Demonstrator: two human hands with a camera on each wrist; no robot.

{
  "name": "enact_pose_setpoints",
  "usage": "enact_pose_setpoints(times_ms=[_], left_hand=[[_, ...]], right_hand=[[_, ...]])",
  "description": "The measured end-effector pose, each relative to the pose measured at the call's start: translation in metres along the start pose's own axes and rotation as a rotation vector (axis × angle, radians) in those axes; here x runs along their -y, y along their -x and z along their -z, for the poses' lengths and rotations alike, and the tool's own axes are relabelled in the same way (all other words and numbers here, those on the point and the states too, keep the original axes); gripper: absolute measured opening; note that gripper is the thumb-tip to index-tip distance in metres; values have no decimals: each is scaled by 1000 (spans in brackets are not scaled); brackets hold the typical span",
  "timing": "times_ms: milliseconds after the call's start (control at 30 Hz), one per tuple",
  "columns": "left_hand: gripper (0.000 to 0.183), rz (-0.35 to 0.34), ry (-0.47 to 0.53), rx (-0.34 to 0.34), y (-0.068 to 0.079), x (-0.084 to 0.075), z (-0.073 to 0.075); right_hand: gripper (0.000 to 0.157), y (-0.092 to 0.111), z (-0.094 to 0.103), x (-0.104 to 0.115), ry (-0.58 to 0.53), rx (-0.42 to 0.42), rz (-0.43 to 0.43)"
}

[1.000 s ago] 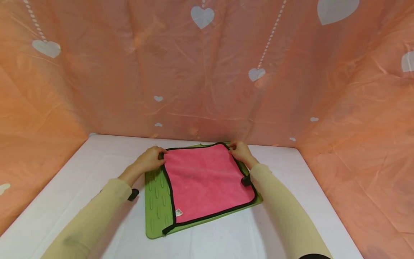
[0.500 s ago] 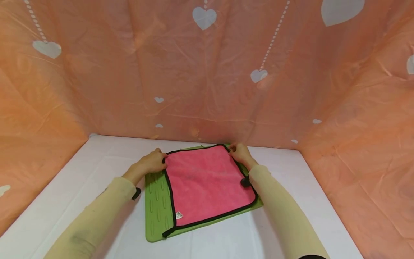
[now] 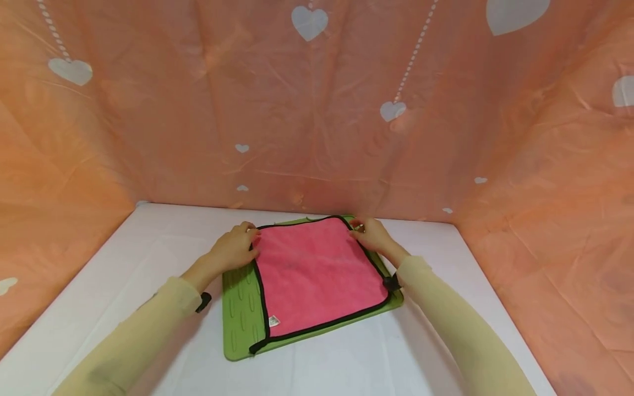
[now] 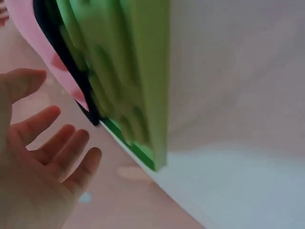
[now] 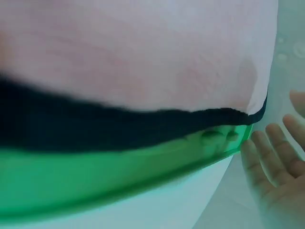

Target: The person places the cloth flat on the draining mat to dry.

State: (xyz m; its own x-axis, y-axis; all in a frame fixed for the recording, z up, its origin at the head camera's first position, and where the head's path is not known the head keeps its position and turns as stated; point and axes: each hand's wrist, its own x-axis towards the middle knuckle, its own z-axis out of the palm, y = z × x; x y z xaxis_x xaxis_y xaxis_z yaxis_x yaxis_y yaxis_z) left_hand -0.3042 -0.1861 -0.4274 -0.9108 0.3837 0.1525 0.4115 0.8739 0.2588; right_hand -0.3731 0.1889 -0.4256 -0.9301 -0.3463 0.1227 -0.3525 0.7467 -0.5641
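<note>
A pink cloth (image 3: 317, 275) with a black border and a small white tag lies spread over a green ridged mat (image 3: 240, 313). The cloth leaves a strip of the mat bare on the left. By the cloth's far left corner is my left hand (image 3: 235, 246), its fingers relaxed and spread; the left wrist view shows the hand (image 4: 47, 152) apart from the mat. My right hand (image 3: 375, 235) is at the far right corner, and in the right wrist view its fingers (image 5: 259, 164) extend loosely beside the mat's edge. Neither hand visibly grips anything.
The mat lies on a white table (image 3: 163, 247). Orange sheeting (image 3: 317, 137) with pale hearts stands behind the table and along both sides. One cloth corner (image 3: 258, 346) with its black border hangs out near the mat's front edge.
The right hand and forearm have shifted slightly right, and both hands' fingers look looser at the cloth's far corners. The cloth and mat look almost unchanged.
</note>
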Motion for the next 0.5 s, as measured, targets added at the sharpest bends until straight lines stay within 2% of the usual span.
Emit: enact_pose_setpoints(times_ms=[133,267,367,500], left_hand=[[51,-135,-13,-15,7,-16,-4],[59,-236,-35,55,13,-33,-9],[67,-246,-37,170,17,-46,-11],[80,-219,-23,309,20,-57,-15]], right_hand=[[39,16,0,7,44,40,67],[42,33,-5,17,109,100,165],[49,46,-11,26,170,181,221],[59,61,-17,38,236,305,267]])
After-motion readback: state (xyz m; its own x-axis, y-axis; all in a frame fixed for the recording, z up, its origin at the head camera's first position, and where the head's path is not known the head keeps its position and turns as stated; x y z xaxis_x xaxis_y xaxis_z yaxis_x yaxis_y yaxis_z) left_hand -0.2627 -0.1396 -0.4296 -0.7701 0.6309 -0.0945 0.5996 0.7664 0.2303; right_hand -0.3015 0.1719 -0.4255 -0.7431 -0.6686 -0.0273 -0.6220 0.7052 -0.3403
